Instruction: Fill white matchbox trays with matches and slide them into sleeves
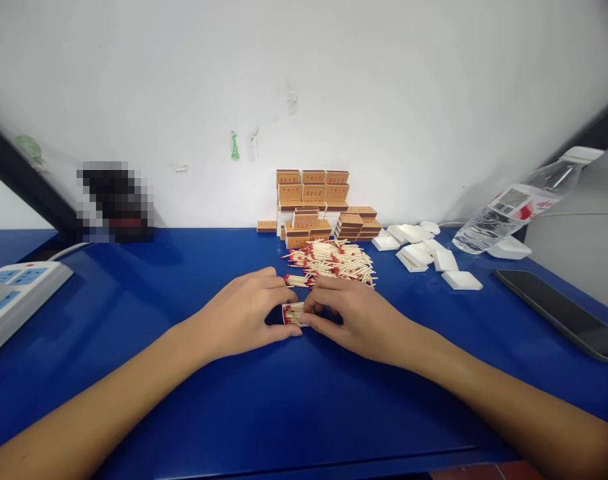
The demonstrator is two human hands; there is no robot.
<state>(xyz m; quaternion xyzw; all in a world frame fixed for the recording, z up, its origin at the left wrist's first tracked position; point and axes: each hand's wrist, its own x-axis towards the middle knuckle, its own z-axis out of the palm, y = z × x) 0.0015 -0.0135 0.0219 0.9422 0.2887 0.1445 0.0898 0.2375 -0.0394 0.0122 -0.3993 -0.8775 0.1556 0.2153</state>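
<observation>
A small white matchbox tray (283,315) lies between my hands on the blue table, with red-tipped matches (293,313) in it. My left hand (247,310) curves around the tray's left side, its thumb by the near wall and its fingers by the far wall. At the right end, my right hand (364,317) has thumb and forefinger closed together over the matches; its fingers hide that end of the tray. Just beyond both hands spreads a heap of loose matches (334,259), partly covered by my right knuckles.
Stacked matchboxes (313,193) stand against the wall behind the heap. Several empty white trays (463,280) are scattered to the right, near a tilted plastic bottle (517,203) and a phone (559,310). On the left lies a power strip (29,293).
</observation>
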